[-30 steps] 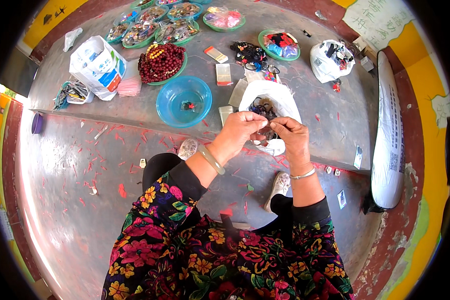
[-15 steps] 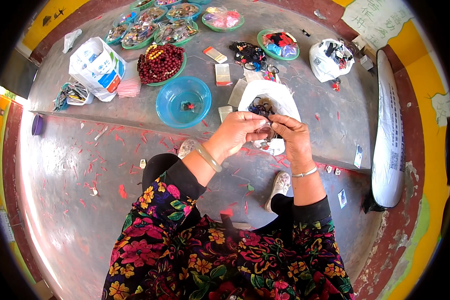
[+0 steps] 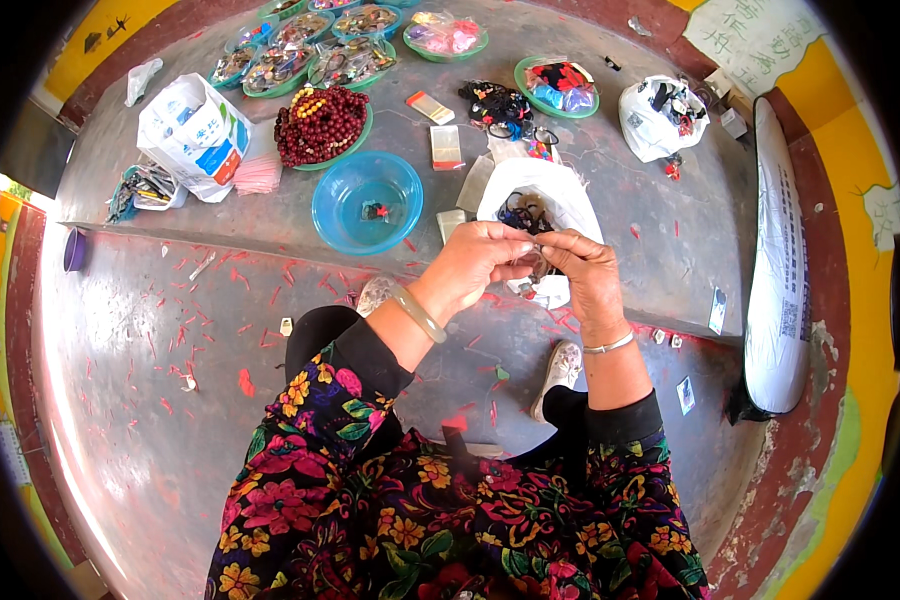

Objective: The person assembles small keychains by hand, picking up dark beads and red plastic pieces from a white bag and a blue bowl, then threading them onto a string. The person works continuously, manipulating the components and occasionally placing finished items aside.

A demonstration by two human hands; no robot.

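My left hand (image 3: pixel 477 262) and my right hand (image 3: pixel 587 277) meet tip to tip, thumb and forefinger pinched on each. What lies between the fingertips is too small to make out. Just beyond and below them an open white plastic bag (image 3: pixel 573 205) holds a tangle of dark cords or bands (image 3: pixel 523 213), partly hidden by my fingers. A translucent blue basin (image 3: pixel 328 222) stands to the left, with a small red and black item (image 3: pixel 376 212) at its bottom.
A raised concrete ledge carries dark red beads (image 3: pixel 320 127), a tall white bag (image 3: pixel 194 135), small boxes (image 3: pixel 446 148), black cords (image 3: pixel 496 106) and several filled trays (image 3: pixel 446 38). Another stuffed white bag (image 3: pixel 660 120) sits right. Red scraps litter the lower floor.
Both hands stay in nearly the same place over the white bag, still pinched together. Only the fingertips have shifted slightly.
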